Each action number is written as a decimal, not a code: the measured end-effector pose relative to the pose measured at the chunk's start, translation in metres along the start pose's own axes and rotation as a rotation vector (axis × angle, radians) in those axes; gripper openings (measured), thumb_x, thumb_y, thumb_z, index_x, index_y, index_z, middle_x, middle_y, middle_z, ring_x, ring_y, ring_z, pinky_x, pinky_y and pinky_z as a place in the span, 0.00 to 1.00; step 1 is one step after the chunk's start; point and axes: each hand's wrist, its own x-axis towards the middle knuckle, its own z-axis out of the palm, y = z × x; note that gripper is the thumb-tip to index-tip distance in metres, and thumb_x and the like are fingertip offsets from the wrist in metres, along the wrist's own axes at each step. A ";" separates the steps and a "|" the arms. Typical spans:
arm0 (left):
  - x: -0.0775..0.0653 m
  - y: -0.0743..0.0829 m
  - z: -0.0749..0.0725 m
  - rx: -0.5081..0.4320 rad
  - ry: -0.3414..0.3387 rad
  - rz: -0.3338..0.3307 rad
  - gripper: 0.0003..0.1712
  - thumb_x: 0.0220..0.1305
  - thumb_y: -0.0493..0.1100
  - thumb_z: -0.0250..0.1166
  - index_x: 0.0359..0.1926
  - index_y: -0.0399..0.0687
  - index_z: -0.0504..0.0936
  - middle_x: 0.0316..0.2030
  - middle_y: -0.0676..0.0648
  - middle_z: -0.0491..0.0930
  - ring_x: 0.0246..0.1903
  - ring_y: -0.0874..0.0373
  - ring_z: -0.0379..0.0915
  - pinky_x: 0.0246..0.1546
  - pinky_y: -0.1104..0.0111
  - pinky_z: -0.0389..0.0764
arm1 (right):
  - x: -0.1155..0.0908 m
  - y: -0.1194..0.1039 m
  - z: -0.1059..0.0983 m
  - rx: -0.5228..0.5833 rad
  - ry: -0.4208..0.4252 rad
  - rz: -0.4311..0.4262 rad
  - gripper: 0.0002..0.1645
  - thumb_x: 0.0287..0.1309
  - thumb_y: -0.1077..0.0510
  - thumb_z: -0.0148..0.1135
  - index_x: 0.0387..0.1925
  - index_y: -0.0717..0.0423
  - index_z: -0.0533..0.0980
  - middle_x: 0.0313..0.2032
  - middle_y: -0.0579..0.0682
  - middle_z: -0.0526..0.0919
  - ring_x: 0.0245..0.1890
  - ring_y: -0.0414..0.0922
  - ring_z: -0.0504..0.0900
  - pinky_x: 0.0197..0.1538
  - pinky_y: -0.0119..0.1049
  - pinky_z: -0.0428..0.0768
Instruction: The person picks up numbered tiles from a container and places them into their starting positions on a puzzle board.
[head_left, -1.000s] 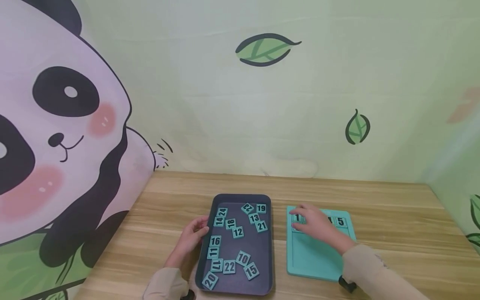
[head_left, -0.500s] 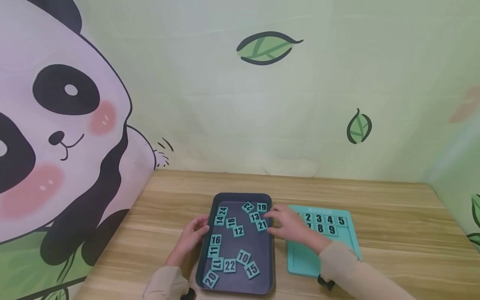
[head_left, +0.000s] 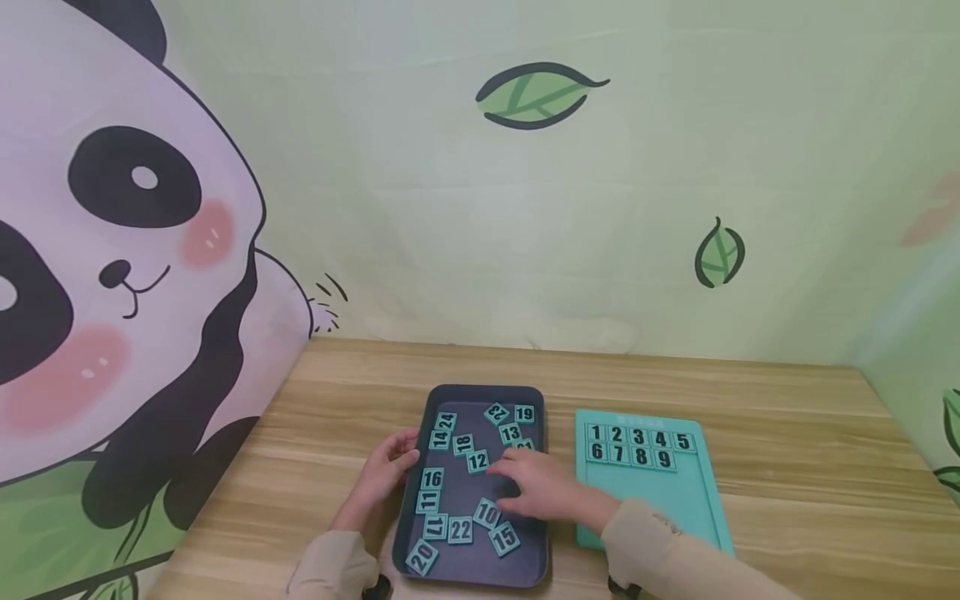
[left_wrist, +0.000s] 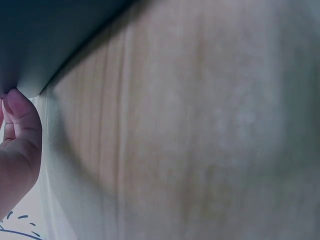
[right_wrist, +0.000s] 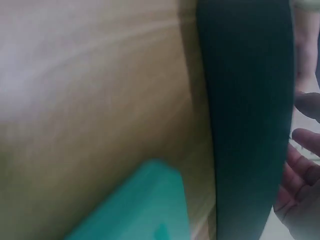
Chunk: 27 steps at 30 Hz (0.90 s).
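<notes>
Tile 15 (head_left: pixel 504 540) and tile 10 (head_left: pixel 487 512) sit in tray (head_left: pixel 465 568), just nearside of right hand (head_left: pixel 543 486). Right hand has swung left off board (head_left: pixel 660 487), fingers apart, nothing seen held; reads as work back on loose tiles. Left hand (head_left: pixel 381 477) touches tray's outer wall, can't tell if gripping. Right of right hand, tiles 1–9 (head_left: pixel 638 437) seated in order.

Seemingly a children's play space: a cartoon panda (head_left: pixel 150 250) and green leaves (head_left: pixel 536 97) decorate the wall (head_left: pixel 420 200) around a wood-grain counter (head_left: pixel 795 458).
</notes>
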 end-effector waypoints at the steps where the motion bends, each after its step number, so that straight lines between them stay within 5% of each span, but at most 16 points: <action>1: 0.000 0.000 0.000 0.004 -0.004 0.006 0.20 0.61 0.36 0.52 0.56 0.41 0.68 0.47 0.39 0.72 0.43 0.54 0.68 0.36 0.68 0.73 | 0.001 -0.001 0.003 -0.007 -0.014 0.003 0.25 0.47 0.44 0.61 0.47 0.49 0.75 0.41 0.45 0.77 0.41 0.39 0.75 0.45 0.33 0.74; 12: 0.001 -0.001 -0.001 0.004 -0.009 0.007 0.20 0.61 0.36 0.51 0.55 0.42 0.68 0.46 0.41 0.72 0.42 0.55 0.68 0.36 0.67 0.73 | 0.009 -0.014 0.020 -0.058 -0.112 0.082 0.30 0.43 0.36 0.60 0.45 0.49 0.73 0.37 0.44 0.79 0.35 0.36 0.75 0.40 0.31 0.75; 27: 0.002 -0.001 -0.001 0.007 -0.004 0.009 0.20 0.61 0.37 0.52 0.55 0.43 0.69 0.45 0.41 0.73 0.41 0.55 0.68 0.36 0.67 0.73 | 0.012 -0.020 0.031 -0.047 -0.068 0.150 0.22 0.40 0.41 0.64 0.37 0.47 0.76 0.29 0.41 0.75 0.27 0.35 0.71 0.32 0.30 0.72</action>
